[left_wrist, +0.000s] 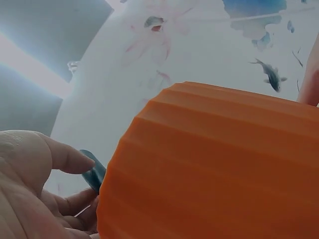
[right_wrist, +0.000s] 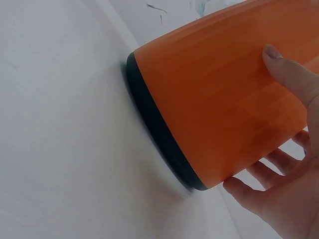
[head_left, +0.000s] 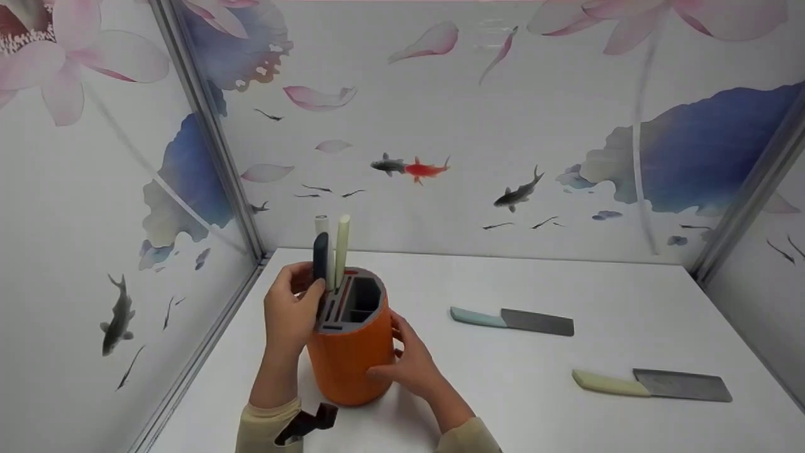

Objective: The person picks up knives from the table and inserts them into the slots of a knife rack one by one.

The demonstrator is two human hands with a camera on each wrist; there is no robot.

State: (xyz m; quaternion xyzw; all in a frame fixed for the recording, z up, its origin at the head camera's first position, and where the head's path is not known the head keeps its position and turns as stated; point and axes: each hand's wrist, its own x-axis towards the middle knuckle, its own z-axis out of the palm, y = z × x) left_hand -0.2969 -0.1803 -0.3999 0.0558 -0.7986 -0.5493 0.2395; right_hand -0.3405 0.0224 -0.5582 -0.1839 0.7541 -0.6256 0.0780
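Left hand (head_left: 289, 311) and right hand (head_left: 412, 365) are both kept on an orange knife block (head_left: 352, 365). By the left, a dark handle (head_left: 321, 251) is pinched between thumb and fingers at the block's left side (whatever lies below it is hidden). By the right, the block's opposite side is gripped, with the thumb laid across the front and the fingers curled round behind. The block is set on the white desk (head_left: 516, 409), left of its middle. A pale green handle (head_left: 343, 242) is seen beside the dark one. Farther right, a teal-handled cleaver (head_left: 516, 320) and, nearer the viewer, a yellow-handled cleaver (head_left: 660, 385) are laid flat, blades pointed right.
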